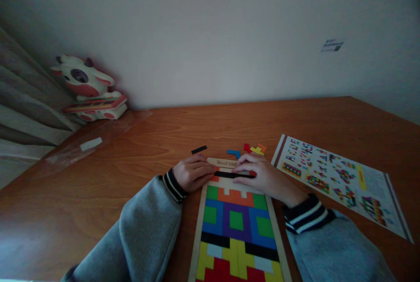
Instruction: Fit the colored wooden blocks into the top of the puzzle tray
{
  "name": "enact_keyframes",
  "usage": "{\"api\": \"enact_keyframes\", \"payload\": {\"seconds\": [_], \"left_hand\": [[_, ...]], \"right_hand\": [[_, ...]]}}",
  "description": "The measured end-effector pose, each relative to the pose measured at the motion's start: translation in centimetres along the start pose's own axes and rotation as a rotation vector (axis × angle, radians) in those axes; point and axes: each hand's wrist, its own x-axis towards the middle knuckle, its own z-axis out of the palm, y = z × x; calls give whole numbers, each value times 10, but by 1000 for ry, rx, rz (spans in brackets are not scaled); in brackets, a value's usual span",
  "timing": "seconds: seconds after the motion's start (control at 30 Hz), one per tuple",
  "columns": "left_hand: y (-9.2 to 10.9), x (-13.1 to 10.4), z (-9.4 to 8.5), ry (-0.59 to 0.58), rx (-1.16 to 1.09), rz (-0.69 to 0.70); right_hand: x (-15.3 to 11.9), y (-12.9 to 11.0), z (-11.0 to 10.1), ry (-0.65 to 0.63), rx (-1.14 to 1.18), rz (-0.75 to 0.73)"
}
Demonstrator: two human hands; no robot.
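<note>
A wooden puzzle tray lies in front of me, its lower part filled with coloured flat pieces. My right hand is closed over the tray's upper end, thumb and fingers around a black strip puzzle piece. A bit of red shows beside those fingers. At the tray's upper left corner is my left hand, its fingers pressed together by the strip's left end. An orange-red piece peeks out next to its fingertips; what these fingers grip is hidden. An orange piece sits between green ones below.
Beyond the tray lie a black strip, a blue piece, and red, yellow and orange pieces. A printed pattern sheet is on the right. A cow toy with a keyboard stands back left, near a curtain and clear plastic.
</note>
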Motion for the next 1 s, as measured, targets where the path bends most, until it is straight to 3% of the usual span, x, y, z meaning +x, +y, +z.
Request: {"api": "enact_keyframes", "payload": {"seconds": [0.3, 0.4, 0.63, 0.8, 0.93, 1.0], "left_hand": [[2, 2, -3, -22, -41, 2], [4, 2, -3, -48, -71, -1], [6, 1, -2, -75, -104, -7], [5, 2, -3, -83, -114, -13], [5, 1, -2, -83, -118, -24], [5, 1, -2, -80, -122, -20]], "right_hand": [[-6, 4, -16, 19, 10, 43], [-10, 11, -22, -30, 20, 64], [-12, 9, -21, -69, 49, 69], [-9, 3, -26, 77, 47, 145], [-12, 20, -26, 353, -137, 330], [-15, 32, -25, 383, -240, 377]]}}
